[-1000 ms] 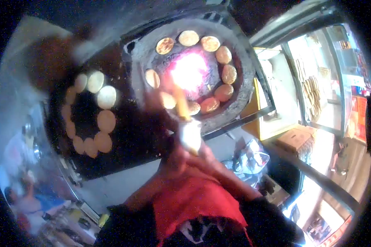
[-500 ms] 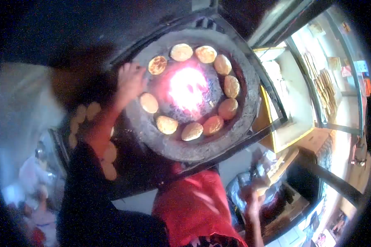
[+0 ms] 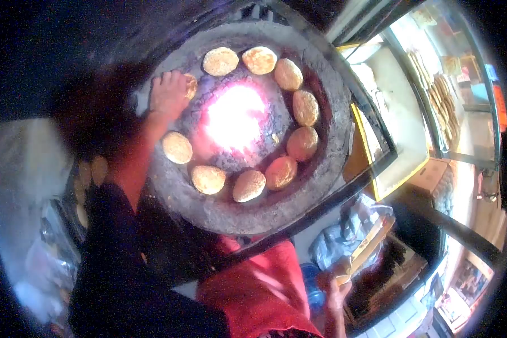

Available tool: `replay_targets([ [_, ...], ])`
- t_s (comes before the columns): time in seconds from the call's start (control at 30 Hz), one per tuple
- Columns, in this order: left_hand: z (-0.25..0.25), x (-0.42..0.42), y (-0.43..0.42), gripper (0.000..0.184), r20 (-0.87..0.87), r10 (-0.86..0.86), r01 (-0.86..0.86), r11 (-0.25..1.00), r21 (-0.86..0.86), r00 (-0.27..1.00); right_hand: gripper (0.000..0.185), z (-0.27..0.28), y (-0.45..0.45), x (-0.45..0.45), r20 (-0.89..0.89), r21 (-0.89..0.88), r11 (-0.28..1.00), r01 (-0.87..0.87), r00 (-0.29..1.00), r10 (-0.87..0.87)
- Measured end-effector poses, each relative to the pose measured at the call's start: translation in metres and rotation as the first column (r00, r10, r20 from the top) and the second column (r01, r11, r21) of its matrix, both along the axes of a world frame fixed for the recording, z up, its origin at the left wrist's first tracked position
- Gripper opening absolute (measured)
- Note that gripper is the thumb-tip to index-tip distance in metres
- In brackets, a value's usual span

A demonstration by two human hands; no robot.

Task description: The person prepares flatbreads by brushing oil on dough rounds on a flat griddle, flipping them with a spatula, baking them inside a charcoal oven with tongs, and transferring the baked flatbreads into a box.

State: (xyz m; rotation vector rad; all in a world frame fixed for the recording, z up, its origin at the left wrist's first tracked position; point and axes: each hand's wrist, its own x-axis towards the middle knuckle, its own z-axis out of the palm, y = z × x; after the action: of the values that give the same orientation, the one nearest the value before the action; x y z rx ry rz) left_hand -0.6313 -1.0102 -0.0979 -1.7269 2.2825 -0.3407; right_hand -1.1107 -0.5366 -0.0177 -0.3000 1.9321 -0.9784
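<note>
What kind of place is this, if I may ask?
Probably a small bakery: round breads ring a glowing fire in a round oven, and what look like flatbreads are stacked on the right.

crumpled translucent plastic bag (image 3: 333, 243), lower right | blue round plastic container (image 3: 313, 286), near bag | white yellow-edged bin (image 3: 401, 142), right | tan box (image 3: 431, 173), beside bin

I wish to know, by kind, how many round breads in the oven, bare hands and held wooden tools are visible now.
Bare hands: 2, left hand and right hand
Round breads in the oven: 10, one partly covered
Held wooden tool: 1
Total: 13
</note>
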Motion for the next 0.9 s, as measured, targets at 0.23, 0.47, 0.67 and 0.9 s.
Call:
replay_targets([
  [0.23, -0.023, -0.002, 0.007, 0.035, -0.315, 0.062, -0.076, 0.997, -0.031, 0.947, 0.057, -0.016, 0.015, -0.007, 0.137, 0.021, 0.983, -0.18, 0.975, 0.175],
  [0.47, 0.017, 0.023, 0.041, 0.022, -0.647, 0.048, 0.041, 0.992, 0.121, 0.761, 0.064, -0.006, 0.001, 0.001, 0.085, 0.074, 0.97, -0.231, 0.971, 0.225],
  [0.67, 0.028, 0.047, 0.064, 0.024, -0.167, -0.473, 0.474, 0.88, -0.034, 0.865, 0.058, -0.021, 0.025, -0.005, 0.118, 0.066, 0.966, -0.249, 0.963, 0.241],
  [0.9, 0.078, 0.035, 0.097, 0.025, -0.38, -0.246, 0.256, 0.966, -0.026, 0.892, 0.05, -0.007, 0.052, 0.01, 0.092, 0.069, 0.981, -0.179, 0.981, 0.172],
])
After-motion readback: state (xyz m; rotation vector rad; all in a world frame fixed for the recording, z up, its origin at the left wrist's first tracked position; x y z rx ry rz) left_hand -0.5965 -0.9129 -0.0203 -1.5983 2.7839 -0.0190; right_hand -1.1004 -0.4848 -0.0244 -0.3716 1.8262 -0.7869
